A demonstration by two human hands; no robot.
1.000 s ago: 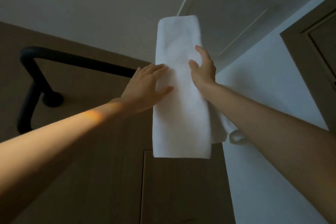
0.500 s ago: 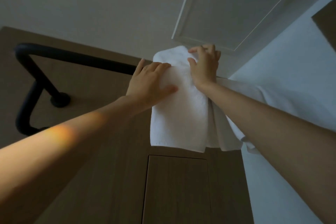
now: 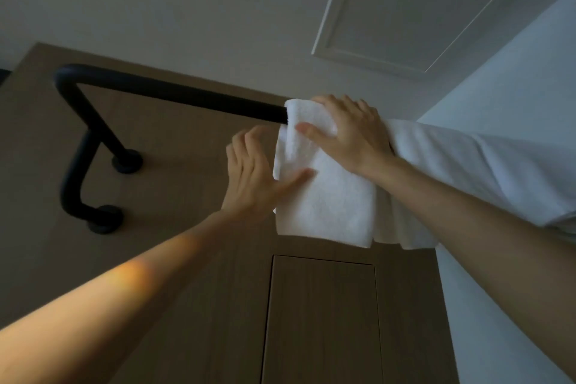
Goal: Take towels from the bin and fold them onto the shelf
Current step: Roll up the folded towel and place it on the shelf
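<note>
A folded white towel [image 3: 330,196] hangs over the right end of a black metal rail [image 3: 174,97] high on the brown wall. My right hand [image 3: 349,134] lies over the towel's top where it bends across the rail, fingers curled over the fold. My left hand [image 3: 255,178] is at the towel's left edge, fingers spread and thumb pressing its front face. A second white towel [image 3: 461,174] hangs on the rail to the right, partly behind my right arm. The bin is out of view.
The rail's two black brackets [image 3: 106,190] fix to the brown wall at left. A brown panel door [image 3: 321,315] is below the towels. A white wall [image 3: 505,109] closes the right side. A white ceiling hatch [image 3: 405,9] is overhead.
The towel, held up tall a second ago, has been folded down over the rail. My right hand moved to the top of the fold; my left hand slid to the left edge.
</note>
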